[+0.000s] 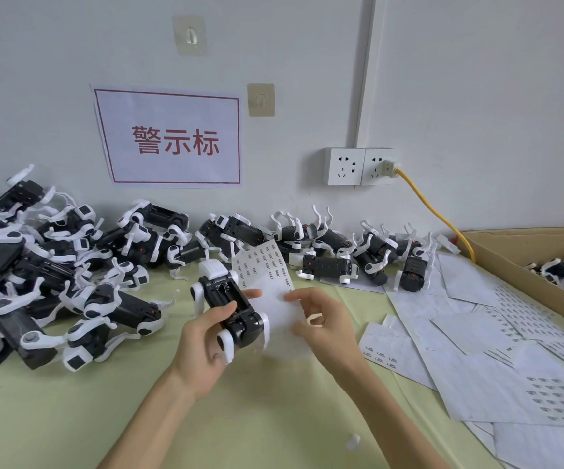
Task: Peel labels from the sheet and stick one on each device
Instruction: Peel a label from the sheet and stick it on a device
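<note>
My left hand (202, 343) grips a black and white robot-dog device (231, 299) belly up above the green table, with a label sheet (267, 272) held behind it. My right hand (321, 319) is just right of the device, its thumb and forefinger pinching a small white label (290, 294) at the sheet's edge. The sheet carries several rows of small printed labels on its upper half, while its lower half looks bare.
A big heap of the same devices (53, 275) fills the left and back of the table (104, 418). More devices (375, 255) line the wall. Used sheets (510, 367) spread at the right beside a cardboard box (524, 252) holding devices. A yellow cable (436, 211) hangs from the socket.
</note>
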Available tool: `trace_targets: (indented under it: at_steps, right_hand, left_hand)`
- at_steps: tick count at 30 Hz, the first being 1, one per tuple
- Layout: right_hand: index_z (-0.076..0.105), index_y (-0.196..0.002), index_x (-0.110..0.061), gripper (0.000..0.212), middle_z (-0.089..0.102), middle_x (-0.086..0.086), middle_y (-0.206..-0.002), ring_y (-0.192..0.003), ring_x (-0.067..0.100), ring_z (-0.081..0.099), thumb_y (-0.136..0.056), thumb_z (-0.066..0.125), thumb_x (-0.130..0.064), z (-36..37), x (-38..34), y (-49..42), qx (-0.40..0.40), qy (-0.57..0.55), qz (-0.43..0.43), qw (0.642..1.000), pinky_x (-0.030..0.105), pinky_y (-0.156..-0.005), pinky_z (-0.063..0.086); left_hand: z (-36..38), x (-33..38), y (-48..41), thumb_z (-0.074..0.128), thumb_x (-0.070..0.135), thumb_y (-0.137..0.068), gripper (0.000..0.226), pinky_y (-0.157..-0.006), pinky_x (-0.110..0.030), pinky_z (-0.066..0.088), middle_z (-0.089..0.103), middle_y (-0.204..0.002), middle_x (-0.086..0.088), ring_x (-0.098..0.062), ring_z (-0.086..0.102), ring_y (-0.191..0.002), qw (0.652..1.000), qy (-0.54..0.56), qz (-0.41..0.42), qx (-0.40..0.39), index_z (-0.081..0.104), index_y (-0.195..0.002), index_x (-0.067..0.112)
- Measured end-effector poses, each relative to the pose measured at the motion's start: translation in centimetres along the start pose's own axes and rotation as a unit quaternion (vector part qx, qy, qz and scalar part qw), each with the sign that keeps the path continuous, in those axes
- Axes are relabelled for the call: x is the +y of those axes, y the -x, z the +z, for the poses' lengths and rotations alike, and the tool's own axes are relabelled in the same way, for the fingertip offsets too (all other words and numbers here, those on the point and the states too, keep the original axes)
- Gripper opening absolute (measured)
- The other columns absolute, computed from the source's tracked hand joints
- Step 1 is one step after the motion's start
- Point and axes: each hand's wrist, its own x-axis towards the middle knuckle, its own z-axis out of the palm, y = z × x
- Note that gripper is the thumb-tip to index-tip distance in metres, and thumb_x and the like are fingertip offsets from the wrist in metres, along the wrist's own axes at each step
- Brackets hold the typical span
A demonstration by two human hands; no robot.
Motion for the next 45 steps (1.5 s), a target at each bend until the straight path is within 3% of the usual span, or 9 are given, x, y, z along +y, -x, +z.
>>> trace_targets:
  at_steps: [5,8,12,19,23,26,33,40,45]
  right_hand:
    - [0.070,-0.103,-0.031,0.026,0.068,-0.006,-0.107,-0.088,0.019,0.065,-0.089,0.070,-0.010,0.0,0.3,-0.2,0.051,-0.034,0.004,0.998,0.020,-0.069,0.052]
    - [0.069,-0.107,-0.033,0.034,0.068,-0.008,-0.110,-0.082,0.019,0.062,-0.089,0.068,-0.004,0.0,0.2,-0.3,0.056,-0.028,0.004,0.998,0.030,-0.070,0.054]
    - [0.069,-0.106,-0.035,0.038,0.067,-0.009,-0.107,-0.079,0.020,0.061,-0.086,0.069,-0.002,0.1,0.1,-0.2,0.054,0.002,-0.005,0.999,0.039,-0.072,0.056]
    - [0.067,-0.098,-0.040,0.023,0.062,-0.030,-0.097,-0.079,0.007,0.058,-0.086,0.080,-0.024,0.2,0.4,0.0,0.070,0.092,-0.046,0.992,0.013,-0.065,0.044]
    - [0.070,-0.095,-0.037,0.022,0.058,-0.018,-0.101,-0.094,0.004,0.055,-0.080,0.086,-0.040,0.2,0.6,0.0,0.101,0.130,-0.079,0.983,0.012,-0.072,0.041]
    - [0.074,-0.099,-0.032,0.026,0.055,-0.014,-0.110,-0.109,0.003,0.053,-0.079,0.085,-0.044,0.2,0.6,-0.1,0.111,0.165,-0.114,0.973,0.014,-0.079,0.042]
    - [0.075,-0.099,-0.035,0.035,0.050,-0.015,-0.111,-0.110,0.000,0.048,-0.076,0.077,-0.061,0.4,0.4,0.3,0.115,0.186,-0.109,0.970,0.011,-0.076,0.040]
    - [0.074,-0.086,-0.032,0.015,0.059,-0.015,-0.096,-0.087,0.004,0.057,-0.081,0.085,-0.023,0.1,0.4,-0.1,0.092,0.157,-0.079,0.980,0.014,-0.067,0.041]
    - [0.075,-0.079,-0.028,0.012,0.065,-0.020,-0.087,-0.078,0.007,0.060,-0.082,0.084,-0.021,0.1,0.6,-0.1,0.085,0.129,-0.054,0.987,0.015,-0.065,0.044]
  left_hand:
    - [0.5,-0.3,0.4,0.076,0.026,-0.065,0.032,-0.087,-0.039,0.039,0.073,-0.118,-0.006,-0.018,0.069,-0.087,0.998,-0.056,-0.028,-0.033,0.082,-0.096,0.020]
    - [1.0,-0.2,0.7,0.075,0.035,-0.062,0.037,-0.091,-0.044,0.033,0.073,-0.115,-0.007,-0.020,0.068,-0.088,0.995,-0.084,-0.031,-0.040,0.082,-0.096,0.021]
    - [1.4,-0.1,0.9,0.075,0.037,-0.064,0.048,-0.080,-0.037,0.044,0.067,-0.105,-0.017,-0.030,0.062,-0.084,0.991,-0.110,-0.044,-0.057,0.079,-0.107,0.015]
    - [1.8,0.0,1.1,0.078,0.031,-0.064,0.047,-0.057,-0.020,0.049,0.062,-0.108,-0.020,-0.028,0.065,-0.070,0.990,-0.102,-0.057,-0.083,0.079,-0.107,0.012]
    - [2.0,0.1,1.2,0.077,0.034,-0.063,0.052,-0.068,-0.031,0.050,0.063,-0.101,-0.022,-0.032,0.062,-0.073,0.986,-0.137,-0.057,-0.079,0.077,-0.110,0.011]
    - [2.1,0.2,1.2,0.076,0.034,-0.063,0.056,-0.065,-0.032,0.047,0.062,-0.089,-0.023,-0.034,0.059,-0.071,0.984,-0.147,-0.060,-0.079,0.074,-0.113,0.009]
    - [2.4,0.4,1.4,0.075,0.035,-0.060,0.045,-0.072,-0.036,0.048,0.064,-0.103,-0.018,-0.031,0.061,-0.078,0.983,-0.166,-0.042,-0.071,0.079,-0.101,0.017]
    - [2.6,0.1,1.5,0.078,0.033,-0.059,0.047,-0.068,-0.026,0.054,0.069,-0.088,-0.005,-0.026,0.069,-0.078,0.977,-0.201,-0.034,-0.069,0.077,-0.102,0.015]
    - [2.4,0.0,1.4,0.077,0.038,-0.058,0.050,-0.077,-0.022,0.053,0.072,-0.102,-0.003,-0.018,0.070,-0.094,0.966,-0.250,-0.017,-0.070,0.078,-0.106,0.023]
